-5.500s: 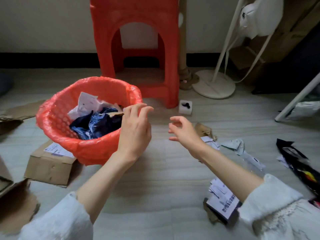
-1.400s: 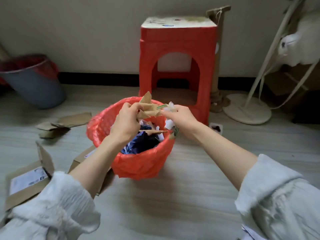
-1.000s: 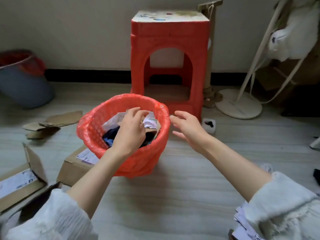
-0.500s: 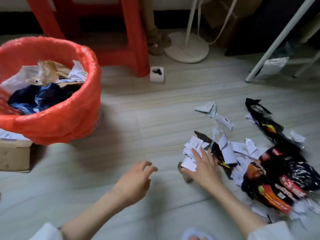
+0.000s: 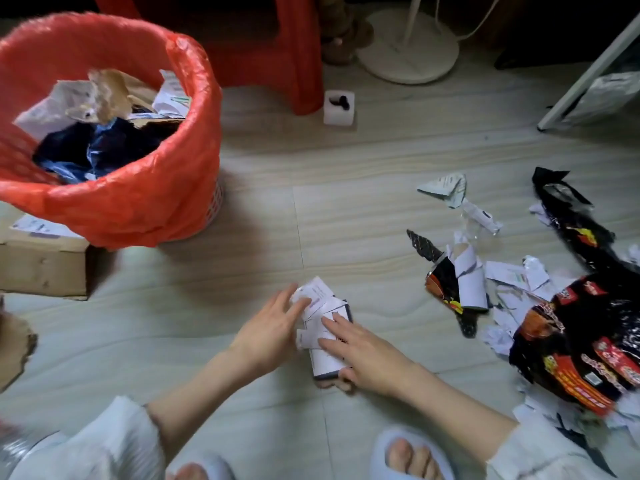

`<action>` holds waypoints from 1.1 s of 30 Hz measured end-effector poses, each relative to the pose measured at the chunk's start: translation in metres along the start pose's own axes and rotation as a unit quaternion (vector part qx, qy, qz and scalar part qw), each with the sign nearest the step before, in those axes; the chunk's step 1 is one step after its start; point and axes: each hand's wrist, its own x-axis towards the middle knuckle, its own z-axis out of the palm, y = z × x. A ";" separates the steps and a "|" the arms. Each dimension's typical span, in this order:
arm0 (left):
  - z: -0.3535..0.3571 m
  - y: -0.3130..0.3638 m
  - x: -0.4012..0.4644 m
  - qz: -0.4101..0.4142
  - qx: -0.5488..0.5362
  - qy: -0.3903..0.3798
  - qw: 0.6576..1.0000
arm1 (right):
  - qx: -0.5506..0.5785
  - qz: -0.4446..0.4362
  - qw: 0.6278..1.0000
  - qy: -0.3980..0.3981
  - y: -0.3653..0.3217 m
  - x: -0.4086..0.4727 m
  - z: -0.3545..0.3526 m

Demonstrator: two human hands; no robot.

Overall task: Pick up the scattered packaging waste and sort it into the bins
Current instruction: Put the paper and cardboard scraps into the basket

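Note:
A bundle of white paper scraps on a dark wrapper (image 5: pixel 323 308) lies on the floor in front of me. My right hand (image 5: pixel 363 355) lies over its right side, fingers on top and the thumb tucked under the near end. My left hand (image 5: pixel 272 329) presses straight fingers against the bundle's left edge. The bin with the red liner (image 5: pixel 138 202) stands at the upper left, holding paper, cardboard and dark blue plastic. More waste is spread at the right: a black and red snack bag (image 5: pixel 575 351), torn white labels (image 5: pixel 446 185) and a smaller dark wrapper (image 5: pixel 446 282).
A cardboard box (image 5: pixel 41 268) sits beside the bin at the left edge. Behind are a red stool leg (image 5: pixel 301 64), a white fan base (image 5: pixel 408 46), a small white block (image 5: pixel 339 107) and a slanted white frame leg (image 5: pixel 588 71). My slippered feet (image 5: pixel 412 455) are at the bottom.
My right hand has drawn a bundle of scraps out of the pile, leftward over the floor. My left hand has come across and now touches the bundle's left side.

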 end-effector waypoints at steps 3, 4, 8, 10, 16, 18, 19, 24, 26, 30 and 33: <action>0.005 -0.009 0.006 0.003 0.078 -0.031 0.996 | -0.055 -0.035 0.997 0.039 0.007 -0.004 0.008; 0.008 -0.011 0.008 0.003 0.109 -0.051 0.993 | -0.062 -0.033 0.996 0.051 0.009 -0.006 0.008; 0.023 -0.003 0.018 0.030 0.150 -0.013 0.988 | 0.002 -0.048 0.994 0.103 0.014 -0.021 0.010; 0.031 0.006 0.023 0.014 0.123 0.006 0.992 | 0.040 -0.032 0.991 0.125 0.016 -0.027 0.010; 0.054 0.007 0.022 -0.037 0.107 0.046 0.993 | 0.050 -0.002 0.987 0.151 0.017 -0.034 0.015; 0.053 0.000 0.022 -0.036 0.089 0.106 0.990 | 0.072 0.038 0.984 0.162 0.015 -0.033 0.013; 0.049 -0.004 0.021 -0.045 0.072 0.125 0.988 | 0.089 0.057 0.980 0.168 0.013 -0.031 0.011; 0.038 -0.024 0.017 -0.094 0.038 0.165 0.981 | 0.212 0.228 0.925 0.217 0.003 -0.015 0.005; 0.039 -0.027 0.015 -0.096 0.022 0.162 0.982 | 0.234 0.287 0.912 0.179 -0.001 -0.006 0.004; 0.037 -0.022 0.010 -0.074 0.095 0.140 0.983 | 0.260 0.342 0.891 0.148 -0.004 0.010 -0.003; 0.033 -0.020 0.006 -0.035 0.141 0.122 0.982 | 0.307 0.384 0.860 0.139 -0.003 0.015 -0.007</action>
